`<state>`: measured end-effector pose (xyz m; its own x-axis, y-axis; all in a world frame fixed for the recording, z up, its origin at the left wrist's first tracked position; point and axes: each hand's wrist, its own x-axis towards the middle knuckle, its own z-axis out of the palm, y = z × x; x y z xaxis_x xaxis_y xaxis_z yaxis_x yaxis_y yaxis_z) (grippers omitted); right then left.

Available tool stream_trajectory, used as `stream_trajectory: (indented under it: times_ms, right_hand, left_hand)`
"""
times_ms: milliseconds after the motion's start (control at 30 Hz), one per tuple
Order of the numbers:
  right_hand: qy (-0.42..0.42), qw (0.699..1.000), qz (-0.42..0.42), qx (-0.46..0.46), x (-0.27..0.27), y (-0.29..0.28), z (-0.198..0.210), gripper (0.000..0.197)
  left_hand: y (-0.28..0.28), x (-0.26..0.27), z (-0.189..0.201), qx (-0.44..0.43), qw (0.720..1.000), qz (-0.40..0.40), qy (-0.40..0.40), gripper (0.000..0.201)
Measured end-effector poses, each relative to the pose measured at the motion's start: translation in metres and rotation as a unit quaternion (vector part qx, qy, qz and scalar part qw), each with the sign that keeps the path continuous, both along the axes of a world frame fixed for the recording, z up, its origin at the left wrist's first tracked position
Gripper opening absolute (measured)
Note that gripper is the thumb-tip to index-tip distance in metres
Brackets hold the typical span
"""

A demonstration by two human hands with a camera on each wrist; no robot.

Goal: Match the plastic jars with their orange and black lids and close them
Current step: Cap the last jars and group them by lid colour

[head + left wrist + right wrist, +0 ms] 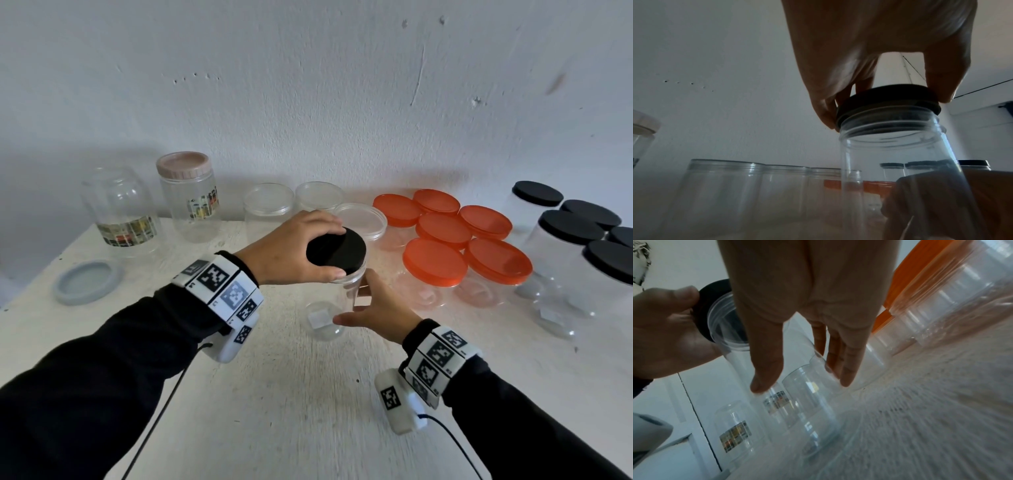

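Observation:
A clear plastic jar [329,308] stands at the middle of the white table [274,394]. A black lid [346,248] sits on its mouth. My left hand [334,251] grips that lid from above, thumb on the near rim and fingers on the far rim. My right hand [352,305] holds the jar's body, thumb in front and fingers behind. The left wrist view shows the black lid [888,97] seated on the jar [900,162] neck between thumb and fingers. In the right wrist view my right hand [802,382] spans the jar [807,402], with the lid [715,287] at upper left.
Several orange-lidded jars [462,240] stand to the right, with black-lidded jars [568,228] beyond them. Three open clear jars [270,200] stand at the back. Two labelled jars [120,205] stand at the back left, and a grey-blue lid [85,281] lies near the left edge.

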<state>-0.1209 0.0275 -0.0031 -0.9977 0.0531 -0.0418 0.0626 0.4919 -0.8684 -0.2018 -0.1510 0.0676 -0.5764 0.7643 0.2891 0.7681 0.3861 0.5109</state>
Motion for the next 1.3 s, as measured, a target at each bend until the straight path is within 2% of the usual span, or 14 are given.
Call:
stream_trajectory:
  times_ms: [267, 367, 433, 500, 567, 700, 833, 900, 1133, 1300]
  right_hand:
    - [-0.018, 0.999, 0.02, 0.021, -0.001, 0.002, 0.002, 0.064]
    - [-0.051, 0.995, 0.064, 0.054, 0.0, 0.011, 0.016, 0.081]
    - [-0.04, 0.994, 0.074, 0.069, 0.0, 0.019, 0.038, 0.091]
    - [-0.002, 0.993, 0.073, 0.094, -0.001, 0.024, 0.067, 0.091]
    - [0.039, 0.986, 0.076, 0.141, -0.003, 0.024, 0.097, 0.083]
    - [0.054, 0.947, 0.129, 0.29, -0.011, 0.001, 0.131, 0.071]
    - [0.018, 0.869, 0.184, 0.458, -0.022, -0.026, 0.132, 0.086]
    - [0.007, 0.848, 0.193, 0.494, -0.026, -0.032, 0.131, 0.088]
    - [-0.041, 0.862, 0.243, 0.444, -0.031, -0.029, 0.141, 0.082]
    - [-0.041, 0.857, 0.271, 0.437, -0.034, -0.027, 0.141, 0.08]
  left_hand:
    - [0.004, 0.0, -0.005, -0.017, 1.0, -0.004, -0.019, 0.079]
    - [0.001, 0.002, -0.01, 0.015, 0.998, -0.008, -0.058, 0.095]
    - [-0.003, 0.005, -0.017, 0.057, 0.992, 0.011, -0.109, 0.107]
    - [-0.007, 0.007, -0.028, 0.098, 0.98, 0.035, -0.169, 0.115]
    - [-0.008, 0.01, -0.041, 0.123, 0.966, 0.047, -0.221, 0.124]
    - [-0.001, 0.013, -0.06, 0.173, 0.939, 0.058, -0.29, 0.121]
    - [0.009, 0.016, -0.065, 0.195, 0.939, 0.062, -0.276, 0.105]
    - [0.011, 0.016, -0.064, 0.202, 0.936, 0.075, -0.279, 0.099]
    - [0.011, 0.013, -0.064, 0.187, 0.939, 0.075, -0.279, 0.105]
    - [0.009, 0.014, -0.059, 0.192, 0.934, 0.064, -0.294, 0.084]
